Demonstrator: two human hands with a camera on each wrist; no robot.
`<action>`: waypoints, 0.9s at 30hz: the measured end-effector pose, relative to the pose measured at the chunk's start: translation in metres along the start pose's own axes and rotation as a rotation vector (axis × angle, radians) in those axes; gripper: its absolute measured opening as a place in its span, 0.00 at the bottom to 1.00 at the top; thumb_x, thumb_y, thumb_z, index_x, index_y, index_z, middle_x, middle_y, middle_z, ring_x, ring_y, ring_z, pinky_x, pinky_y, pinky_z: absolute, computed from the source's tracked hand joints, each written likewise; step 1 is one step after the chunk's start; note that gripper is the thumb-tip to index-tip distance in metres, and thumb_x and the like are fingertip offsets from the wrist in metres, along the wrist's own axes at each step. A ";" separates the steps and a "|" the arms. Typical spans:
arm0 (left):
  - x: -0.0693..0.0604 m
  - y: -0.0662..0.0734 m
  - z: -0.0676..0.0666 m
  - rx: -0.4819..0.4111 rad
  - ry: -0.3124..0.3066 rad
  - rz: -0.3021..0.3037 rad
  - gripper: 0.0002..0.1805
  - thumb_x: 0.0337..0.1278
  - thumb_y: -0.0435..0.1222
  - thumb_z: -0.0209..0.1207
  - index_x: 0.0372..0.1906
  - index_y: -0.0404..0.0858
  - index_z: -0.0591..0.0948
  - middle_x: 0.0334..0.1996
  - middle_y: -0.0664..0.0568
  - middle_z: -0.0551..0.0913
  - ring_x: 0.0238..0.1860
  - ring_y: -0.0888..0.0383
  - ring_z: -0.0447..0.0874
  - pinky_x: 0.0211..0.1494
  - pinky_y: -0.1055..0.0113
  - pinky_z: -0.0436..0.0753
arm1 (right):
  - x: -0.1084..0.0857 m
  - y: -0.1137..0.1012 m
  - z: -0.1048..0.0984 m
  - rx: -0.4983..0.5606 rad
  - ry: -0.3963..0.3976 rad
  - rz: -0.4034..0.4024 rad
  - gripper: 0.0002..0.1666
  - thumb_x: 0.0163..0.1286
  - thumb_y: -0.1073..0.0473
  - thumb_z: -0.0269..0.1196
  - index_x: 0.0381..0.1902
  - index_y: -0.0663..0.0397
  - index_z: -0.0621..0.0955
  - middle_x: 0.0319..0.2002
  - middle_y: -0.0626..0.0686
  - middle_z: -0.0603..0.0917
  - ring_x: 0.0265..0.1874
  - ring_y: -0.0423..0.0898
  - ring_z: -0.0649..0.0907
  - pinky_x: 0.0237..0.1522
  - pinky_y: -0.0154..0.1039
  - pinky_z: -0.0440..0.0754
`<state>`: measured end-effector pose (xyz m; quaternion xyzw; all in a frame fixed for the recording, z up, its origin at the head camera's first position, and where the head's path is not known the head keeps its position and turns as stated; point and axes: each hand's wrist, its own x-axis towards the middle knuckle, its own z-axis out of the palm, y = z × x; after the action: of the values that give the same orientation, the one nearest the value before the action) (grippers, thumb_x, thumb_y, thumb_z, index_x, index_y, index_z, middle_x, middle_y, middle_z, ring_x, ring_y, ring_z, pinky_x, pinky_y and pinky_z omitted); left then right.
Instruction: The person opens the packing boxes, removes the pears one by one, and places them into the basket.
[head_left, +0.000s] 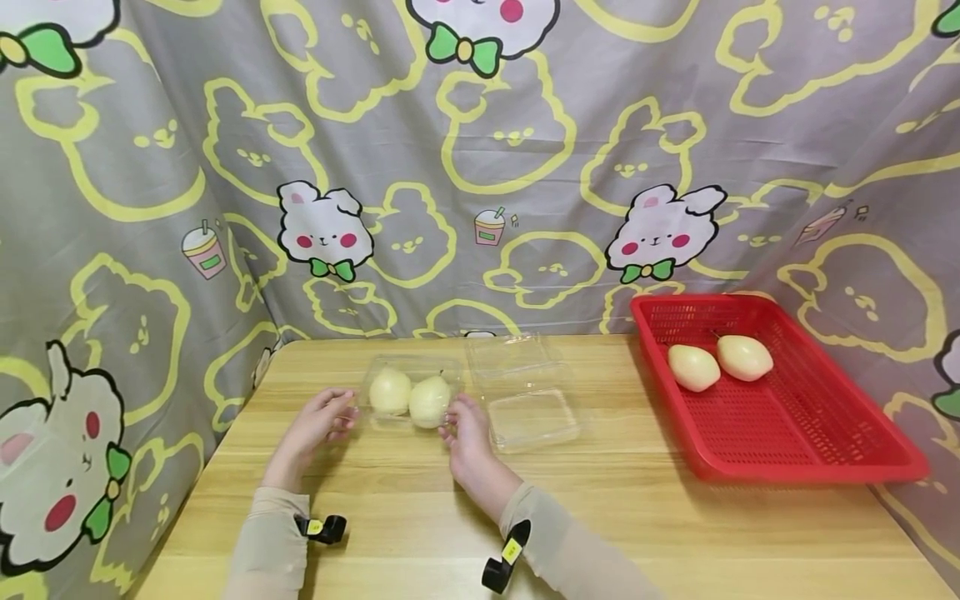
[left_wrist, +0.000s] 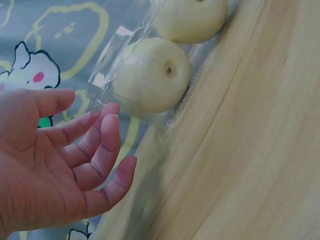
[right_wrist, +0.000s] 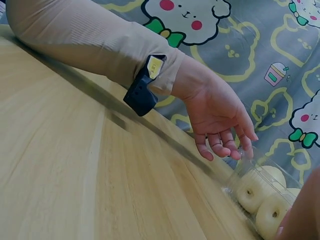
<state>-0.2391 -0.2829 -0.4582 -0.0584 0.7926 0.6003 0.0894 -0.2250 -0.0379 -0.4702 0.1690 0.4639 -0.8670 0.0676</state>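
Note:
Two pale yellow pears (head_left: 390, 392) (left_wrist: 153, 75) (right_wrist: 261, 189) lie side by side in a clear plastic container (head_left: 386, 361) on the wooden table. At the container's left end is my left hand (head_left: 317, 425) (left_wrist: 65, 160) (right_wrist: 215, 110), palm inward, fingers spread and loosely bent, its fingertips close to the plastic; whether they touch cannot be told. My right hand (head_left: 474, 450) (right_wrist: 302, 212) holds the container's right end, fingers bent round the corner beside the right pear. In the right wrist view only part of it shows, at the lower right edge.
An open clear container (head_left: 534, 417) lies right of the filled one, its other half toward the curtain. Farther right, a red basket (head_left: 795, 429) holds two pears (head_left: 693, 368). A patterned curtain (head_left: 525, 275) hangs along the table's back edge.

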 end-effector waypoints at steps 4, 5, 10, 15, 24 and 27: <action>0.002 0.000 0.006 -0.008 -0.007 0.006 0.29 0.73 0.49 0.48 0.65 0.31 0.64 0.38 0.52 0.83 0.34 0.62 0.82 0.42 0.67 0.83 | 0.002 -0.003 -0.004 -0.009 0.016 -0.015 0.34 0.60 0.68 0.54 0.67 0.62 0.65 0.37 0.47 0.70 0.38 0.41 0.71 0.37 0.29 0.76; 0.003 0.000 0.007 -0.012 -0.011 0.007 0.28 0.73 0.48 0.48 0.65 0.31 0.64 0.38 0.52 0.83 0.34 0.62 0.82 0.42 0.67 0.83 | 0.003 -0.004 -0.005 -0.010 0.018 -0.021 0.34 0.61 0.69 0.54 0.67 0.62 0.65 0.37 0.47 0.70 0.38 0.41 0.70 0.37 0.29 0.75; 0.003 0.002 0.015 -0.021 -0.037 0.003 0.27 0.74 0.47 0.47 0.64 0.30 0.64 0.38 0.51 0.83 0.34 0.62 0.82 0.42 0.67 0.83 | 0.000 -0.011 -0.011 -0.018 0.031 -0.028 0.34 0.61 0.70 0.53 0.68 0.64 0.64 0.38 0.48 0.69 0.38 0.41 0.70 0.38 0.30 0.75; 0.005 0.004 0.025 -0.020 -0.051 0.000 0.26 0.73 0.47 0.48 0.64 0.32 0.65 0.41 0.46 0.83 0.35 0.60 0.82 0.43 0.66 0.83 | 0.005 -0.015 -0.020 -0.030 0.059 -0.031 0.35 0.62 0.69 0.52 0.69 0.62 0.64 0.39 0.48 0.68 0.39 0.42 0.69 0.37 0.29 0.75; 0.006 0.006 0.044 -0.047 -0.074 0.014 0.25 0.72 0.44 0.50 0.64 0.32 0.66 0.40 0.46 0.84 0.33 0.60 0.82 0.41 0.68 0.83 | 0.007 -0.028 -0.035 -0.025 0.080 -0.021 0.34 0.63 0.70 0.51 0.69 0.61 0.64 0.40 0.49 0.67 0.39 0.42 0.68 0.38 0.30 0.74; 0.006 0.006 0.050 -0.059 -0.072 0.001 0.24 0.71 0.43 0.52 0.64 0.33 0.67 0.40 0.46 0.83 0.33 0.59 0.82 0.41 0.67 0.84 | 0.006 -0.031 -0.040 -0.019 0.089 -0.021 0.33 0.63 0.70 0.52 0.68 0.62 0.64 0.40 0.49 0.67 0.39 0.42 0.68 0.39 0.30 0.74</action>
<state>-0.2422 -0.2329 -0.4666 -0.0389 0.7709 0.6251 0.1157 -0.2297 0.0125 -0.4689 0.2020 0.4764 -0.8548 0.0393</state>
